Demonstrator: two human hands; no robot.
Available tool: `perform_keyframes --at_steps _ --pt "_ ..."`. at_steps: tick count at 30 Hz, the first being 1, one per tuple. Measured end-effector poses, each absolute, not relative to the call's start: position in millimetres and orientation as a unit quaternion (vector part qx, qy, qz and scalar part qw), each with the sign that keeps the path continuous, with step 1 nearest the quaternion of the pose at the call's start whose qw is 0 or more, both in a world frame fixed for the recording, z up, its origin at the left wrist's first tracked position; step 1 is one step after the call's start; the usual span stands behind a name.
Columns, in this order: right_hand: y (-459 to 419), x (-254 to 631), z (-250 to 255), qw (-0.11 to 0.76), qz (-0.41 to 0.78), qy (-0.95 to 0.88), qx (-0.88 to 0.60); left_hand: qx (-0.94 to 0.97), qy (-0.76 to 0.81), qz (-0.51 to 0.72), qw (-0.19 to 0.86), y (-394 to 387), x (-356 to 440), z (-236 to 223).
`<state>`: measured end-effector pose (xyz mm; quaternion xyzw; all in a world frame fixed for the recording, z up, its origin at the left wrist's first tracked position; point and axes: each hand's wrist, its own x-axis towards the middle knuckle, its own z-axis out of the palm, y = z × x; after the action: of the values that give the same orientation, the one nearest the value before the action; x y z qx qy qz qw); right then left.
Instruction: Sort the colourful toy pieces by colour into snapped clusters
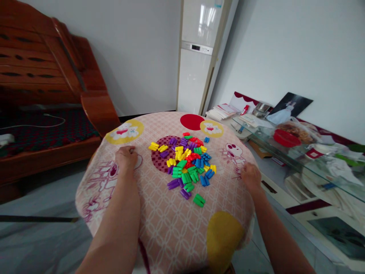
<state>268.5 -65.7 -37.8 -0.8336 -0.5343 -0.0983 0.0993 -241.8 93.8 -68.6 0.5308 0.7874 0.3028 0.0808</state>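
Plastic pieces (186,178), seemingly, between both hands (126,157) (250,177)

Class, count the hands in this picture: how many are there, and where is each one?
2. The left hand is left of the coloured pieces; the right hand is right of them, near the right edge of the tablecloth. No other hand shows.

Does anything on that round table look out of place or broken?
Nothing looks visibly broken. The coloured pieces lie loosely heaped, but one green piece sits apart on the near side, a little stray from the rest.
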Motion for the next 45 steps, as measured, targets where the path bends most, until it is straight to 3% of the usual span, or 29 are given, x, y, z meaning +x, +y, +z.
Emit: perform_keyframes --at_steps 4,12,17,20,23,27,31,35,40,45 --pt "-15 216 -30 0.234 -0.017 -0.629 -0.741 0.533 0.789 0.297 0.074 92 -241 -67" --pt "42 88 -31 0.245 0.120 -0.664 -0.697 0.543 0.785 0.291 0.070 91 -242 -68" --pt "50 17 -35 0.290 0.191 -0.756 -0.554 0.539 0.789 0.287 0.063 94 -244 -72" --pt "58 9 -30 0.320 0.211 -0.800 -0.462 0.535 0.792 0.287 0.061 94 -245 -72" --pt "74 40 -19 0.343 0.174 -0.774 -0.504 0.534 0.792 0.290 0.066 93 -243 -70" --pt "100 109 -5 0.286 0.051 -0.628 -0.722 0.526 0.797 0.290 0.068 92 -239 -66" --pt "118 144 -4 0.189 0.035 -0.523 -0.830 0.520 0.801 0.291 0.059 91 -237 -65" --pt "121 112 -14 0.156 0.072 -0.634 -0.754 0.526 0.797 0.292 0.053 91 -238 -65" --pt "89 50 -22 0.198 0.128 -0.772 -0.590 0.527 0.797 0.290 0.056 92 -239 -66" --pt "37 49 -20 0.214 0.179 -0.851 -0.444 0.516 0.804 0.288 0.068 93 -238 -65"
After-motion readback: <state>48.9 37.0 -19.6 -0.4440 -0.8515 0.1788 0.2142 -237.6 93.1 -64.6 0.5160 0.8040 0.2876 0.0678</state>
